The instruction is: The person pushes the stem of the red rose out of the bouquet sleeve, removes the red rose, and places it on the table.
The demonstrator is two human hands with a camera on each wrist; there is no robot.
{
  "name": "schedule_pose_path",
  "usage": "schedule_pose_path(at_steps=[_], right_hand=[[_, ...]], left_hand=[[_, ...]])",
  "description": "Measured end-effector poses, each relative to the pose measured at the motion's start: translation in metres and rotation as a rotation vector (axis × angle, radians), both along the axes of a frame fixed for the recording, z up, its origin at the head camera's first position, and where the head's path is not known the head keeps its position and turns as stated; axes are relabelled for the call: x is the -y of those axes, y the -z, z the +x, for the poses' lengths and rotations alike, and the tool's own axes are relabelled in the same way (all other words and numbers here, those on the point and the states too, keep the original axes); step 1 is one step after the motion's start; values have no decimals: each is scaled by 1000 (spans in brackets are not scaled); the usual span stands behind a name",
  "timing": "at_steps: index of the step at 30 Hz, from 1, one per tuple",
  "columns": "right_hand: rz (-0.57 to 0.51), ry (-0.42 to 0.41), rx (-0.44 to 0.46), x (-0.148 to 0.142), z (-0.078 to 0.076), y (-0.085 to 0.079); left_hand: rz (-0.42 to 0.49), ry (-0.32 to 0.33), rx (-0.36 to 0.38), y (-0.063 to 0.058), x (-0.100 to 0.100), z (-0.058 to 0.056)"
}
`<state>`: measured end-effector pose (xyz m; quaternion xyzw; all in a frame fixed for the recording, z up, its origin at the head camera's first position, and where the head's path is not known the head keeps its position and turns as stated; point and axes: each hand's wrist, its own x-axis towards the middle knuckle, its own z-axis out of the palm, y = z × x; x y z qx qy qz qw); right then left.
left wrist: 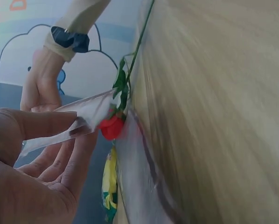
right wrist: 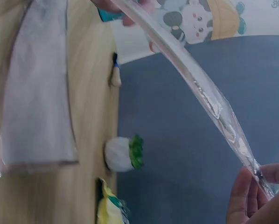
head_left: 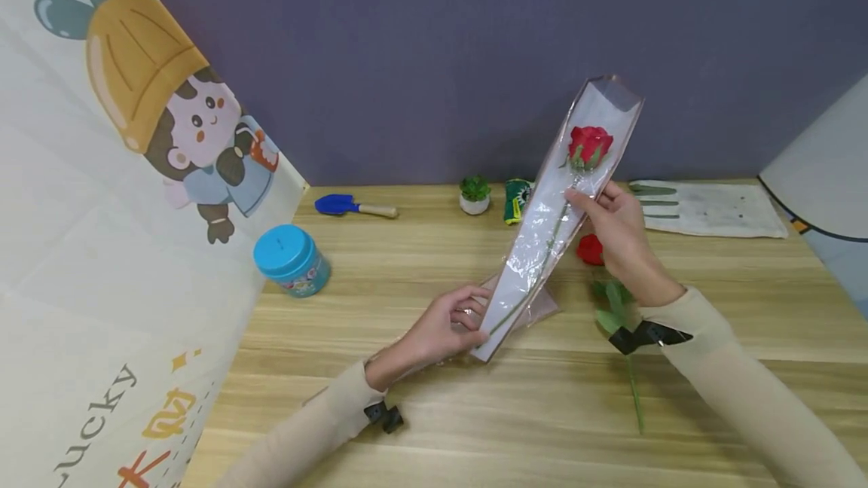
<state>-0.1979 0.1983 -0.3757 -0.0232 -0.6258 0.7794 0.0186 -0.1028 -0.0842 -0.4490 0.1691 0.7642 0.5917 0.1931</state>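
A red rose (head_left: 588, 146) on a long green stem lies inside a clear flower sleeve (head_left: 522, 254) with a white back, tilted above the table. My left hand (head_left: 450, 326) pinches the narrow lower end, thumb on the front, as the left wrist view also shows. Higher up, just below the bloom, my right hand (head_left: 620, 236) grips the sleeve's right edge with the thumb across its front. Beneath it on the table is another flower sleeve (right wrist: 37, 93), partly covered in the head view. A second red rose (head_left: 591, 250) lies under my right wrist, its leaves partly hidden.
On the left stands a blue lidded tub (head_left: 291, 260). Along the back wall lie a blue trowel (head_left: 356, 207), a small potted plant (head_left: 474, 194), a green and yellow packet (head_left: 517, 199) and, at right, a flat white cloth item (head_left: 719, 208) with green stripes.
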Motion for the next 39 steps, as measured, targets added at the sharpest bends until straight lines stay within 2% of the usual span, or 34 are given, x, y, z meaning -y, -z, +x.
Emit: schedule_pose_path(at_steps=[6, 14, 23, 29, 34, 39], right_hand=[[-8, 20, -2, -13, 0, -7], [14, 15, 6, -19, 2, -4], [-28, -2, -37, -24, 1, -4], [0, -4, -57, -25, 3, -4], [21, -5, -46, -26, 3, -4], [3, -27, -28, -23, 5, -1]], left_hand=[[4, 14, -48, 3, -8, 1], [-5, 31, -32, 8, -19, 3], [-39, 39, -92, 6, -24, -3], [-34, 27, -98, 7, -24, -6], [-29, 7, -104, 2, -23, -5], [-35, -20, -87, 1, -22, -3]])
